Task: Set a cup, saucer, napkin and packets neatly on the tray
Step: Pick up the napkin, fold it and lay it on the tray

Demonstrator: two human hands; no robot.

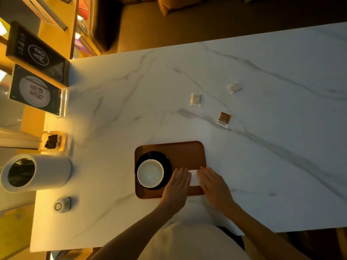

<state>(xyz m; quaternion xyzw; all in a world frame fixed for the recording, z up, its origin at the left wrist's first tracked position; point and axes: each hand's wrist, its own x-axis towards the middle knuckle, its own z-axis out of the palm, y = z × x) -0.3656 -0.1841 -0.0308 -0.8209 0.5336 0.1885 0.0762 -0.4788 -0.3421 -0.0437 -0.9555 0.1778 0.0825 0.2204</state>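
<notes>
napkin (194, 177) is mostly buried under the left hand (177, 186) and right hand (214, 184), only a white strip shows between them. right hand also covers the near right corner of the tray (180, 151). cup (150, 173) hides a good chunk of the saucer (161, 156). print on the nearer pale packet (195, 99), farther pale packet (234, 87) and brown packet (223, 119) is way too small to read. table (262, 147) runs off the right edge, and the shelf stuff (84, 25) top left is just a blur

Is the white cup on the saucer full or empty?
Empty. The cup stands upright on the black saucer, and its bare white bottom shows.
</notes>
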